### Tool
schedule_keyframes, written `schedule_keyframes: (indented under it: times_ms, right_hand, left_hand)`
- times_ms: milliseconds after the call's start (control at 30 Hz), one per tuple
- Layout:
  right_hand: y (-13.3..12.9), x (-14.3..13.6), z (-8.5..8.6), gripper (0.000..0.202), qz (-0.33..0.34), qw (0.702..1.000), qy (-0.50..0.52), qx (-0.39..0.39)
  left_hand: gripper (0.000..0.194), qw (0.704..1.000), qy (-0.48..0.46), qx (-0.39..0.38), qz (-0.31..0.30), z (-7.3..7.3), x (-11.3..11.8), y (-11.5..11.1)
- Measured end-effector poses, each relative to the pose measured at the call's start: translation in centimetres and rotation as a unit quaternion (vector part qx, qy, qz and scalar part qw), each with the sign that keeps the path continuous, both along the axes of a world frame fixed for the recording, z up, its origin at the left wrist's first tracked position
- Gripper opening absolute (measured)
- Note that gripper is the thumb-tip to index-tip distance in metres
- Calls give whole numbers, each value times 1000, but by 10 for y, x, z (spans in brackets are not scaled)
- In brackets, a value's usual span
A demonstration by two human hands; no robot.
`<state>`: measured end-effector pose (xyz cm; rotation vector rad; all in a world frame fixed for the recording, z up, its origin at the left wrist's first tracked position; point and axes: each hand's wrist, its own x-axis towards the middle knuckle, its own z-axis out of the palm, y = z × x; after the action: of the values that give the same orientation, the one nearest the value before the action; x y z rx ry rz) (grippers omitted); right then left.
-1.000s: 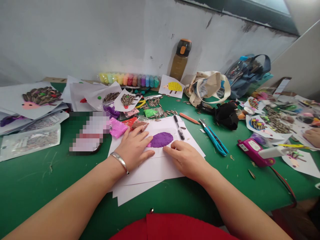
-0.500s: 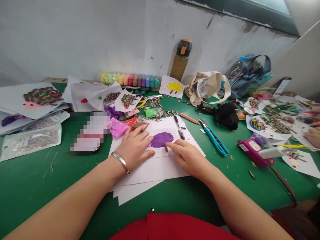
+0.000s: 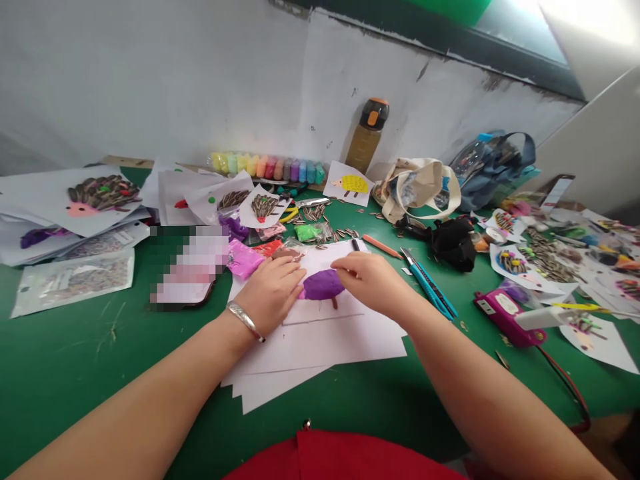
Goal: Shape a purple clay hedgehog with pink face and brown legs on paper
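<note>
A flat oval of purple modelling clay (image 3: 323,285) lies on a white paper sheet (image 3: 325,347), with a bit of pink at its left end. Below its right part a small brown strip of clay (image 3: 335,303) sticks down like a leg. My left hand (image 3: 273,287), wearing a silver bangle (image 3: 245,321), rests flat on the sheet with its fingers against the oval's left side. Above the oval's right end, my right hand (image 3: 370,283) has its fingertips pinched together. Whatever is between them is hidden. Behind that hand a black pen (image 3: 355,245) shows only its end.
Bagged clay, including a pink packet (image 3: 244,259), and a phone (image 3: 193,270) lie to the left. Right of the paper are a blue utility knife (image 3: 427,283), an orange stick (image 3: 383,246) and a magenta glue gun (image 3: 510,317). A bottle (image 3: 367,137) stands by the wall.
My right hand has lifted from the brown strip to the oval's upper right, its fingers now pinched. My left hand stays on the paper. The whole view has shifted slightly.
</note>
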<state>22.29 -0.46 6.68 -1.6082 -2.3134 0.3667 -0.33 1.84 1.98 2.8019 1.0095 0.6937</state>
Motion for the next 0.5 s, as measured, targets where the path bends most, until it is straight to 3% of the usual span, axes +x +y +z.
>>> schedule_keyframes:
  times_ms: [233, 500]
  right_hand:
    - [59, -45, -2, 29, -58, 996, -60, -34]
    - [76, -68, -25, 15, -63, 996, -49, -35]
  left_hand:
    - [24, 998, -50, 23, -26, -4, -1, 8]
    - [23, 999, -50, 5, -21, 0, 1, 5]
